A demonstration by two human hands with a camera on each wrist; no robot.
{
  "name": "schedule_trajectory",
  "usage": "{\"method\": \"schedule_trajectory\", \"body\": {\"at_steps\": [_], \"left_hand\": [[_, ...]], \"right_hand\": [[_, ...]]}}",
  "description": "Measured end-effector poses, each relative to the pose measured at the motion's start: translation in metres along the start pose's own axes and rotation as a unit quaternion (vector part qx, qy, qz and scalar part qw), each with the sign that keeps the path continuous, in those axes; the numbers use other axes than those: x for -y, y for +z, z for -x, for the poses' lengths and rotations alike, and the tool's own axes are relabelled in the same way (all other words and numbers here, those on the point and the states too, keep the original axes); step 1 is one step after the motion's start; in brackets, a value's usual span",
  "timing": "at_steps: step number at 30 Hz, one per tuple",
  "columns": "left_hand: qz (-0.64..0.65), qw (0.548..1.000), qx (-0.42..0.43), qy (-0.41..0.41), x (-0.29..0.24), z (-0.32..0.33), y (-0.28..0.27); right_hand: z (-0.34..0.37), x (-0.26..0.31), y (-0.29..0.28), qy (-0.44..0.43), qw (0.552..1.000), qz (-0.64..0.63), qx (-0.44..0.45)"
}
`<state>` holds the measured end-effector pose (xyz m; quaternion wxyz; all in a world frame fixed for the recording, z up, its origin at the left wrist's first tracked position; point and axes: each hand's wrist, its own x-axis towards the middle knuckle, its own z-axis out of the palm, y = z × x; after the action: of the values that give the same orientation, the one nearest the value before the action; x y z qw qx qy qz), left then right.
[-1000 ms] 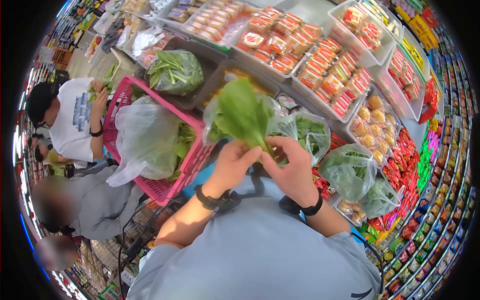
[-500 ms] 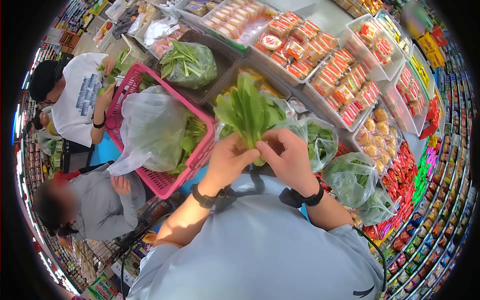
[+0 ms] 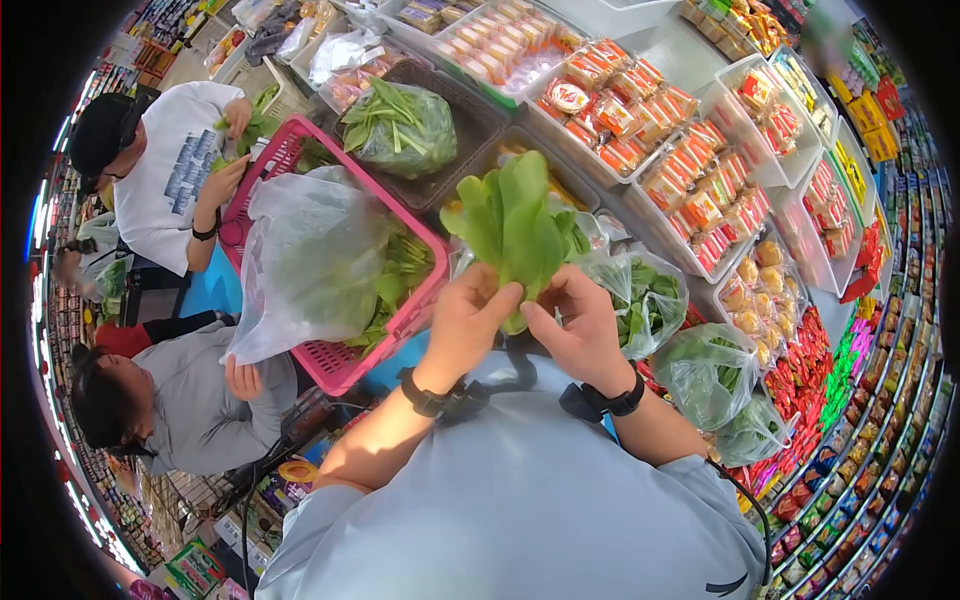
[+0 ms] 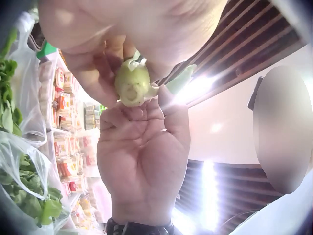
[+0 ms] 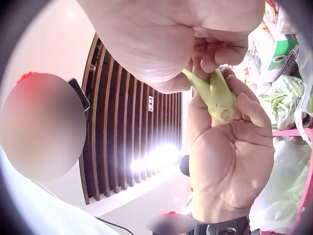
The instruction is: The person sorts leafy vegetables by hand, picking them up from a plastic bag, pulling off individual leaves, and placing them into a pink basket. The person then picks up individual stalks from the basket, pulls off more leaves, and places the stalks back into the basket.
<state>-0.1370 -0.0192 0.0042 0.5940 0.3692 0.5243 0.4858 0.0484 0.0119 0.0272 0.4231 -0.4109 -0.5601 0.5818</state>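
Observation:
A leafy bok choy [image 3: 520, 215] is held upright in front of the chest, its broad green leaves pointing away from the body. My left hand [image 3: 463, 325] grips its stalks from the left, fingers curled round them. From the other side my right hand [image 3: 582, 330] pinches at the stalks close to the base. The pale cut end of the bok choy [image 4: 134, 88] shows between both hands in the left wrist view. One outer stalk [image 5: 196, 83] angles away from the base in the right wrist view.
To the left stands a pink basket [image 3: 425, 310] with greens and a clear plastic bag [image 3: 300, 260]. Bagged greens [image 3: 705, 365] lie on the right. Bins of packaged snacks [image 3: 690, 185] line the back. A person in grey [image 3: 205, 400] and one in white [image 3: 185, 165] stand left.
The bok choy has turned in the hands, its leaves fanning out differently, while both hands keep hold near its base. The surroundings have shifted rightward in the head view.

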Motion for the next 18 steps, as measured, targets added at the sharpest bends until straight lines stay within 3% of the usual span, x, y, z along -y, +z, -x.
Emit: {"method": "schedule_trajectory", "body": {"at_steps": [3,5,8,11,14,17,18], "left_hand": [[0.045,0.999,-0.019,0.012,-0.003,-0.003,0.007],[0.062,0.998,0.015,-0.024,-0.002,-0.004,0.002],[0.186,0.967,0.099,-0.143,-0.019,0.0,0.001],[0.134,0.976,0.121,-0.119,-0.013,-0.001,-0.009],[0.044,0.997,0.045,-0.036,-0.006,0.0,-0.005],[0.025,1.0,-0.007,-0.017,0.006,-0.001,-0.006],[0.058,0.998,-0.006,-0.031,0.004,0.001,-0.004]], "right_hand": [[-0.001,-0.005,0.002,-0.015,1.0,-0.005,0.022],[-0.003,0.012,0.005,0.012,0.999,-0.034,0.022],[-0.004,0.021,0.005,0.064,0.992,-0.105,0.037],[-0.004,0.027,0.006,0.073,0.99,-0.093,0.073],[-0.007,0.037,0.005,-0.076,0.986,0.1,0.109],[-0.005,0.031,0.008,-0.057,0.974,0.155,0.157],[-0.005,0.027,0.01,-0.089,0.971,0.16,0.154]]}}
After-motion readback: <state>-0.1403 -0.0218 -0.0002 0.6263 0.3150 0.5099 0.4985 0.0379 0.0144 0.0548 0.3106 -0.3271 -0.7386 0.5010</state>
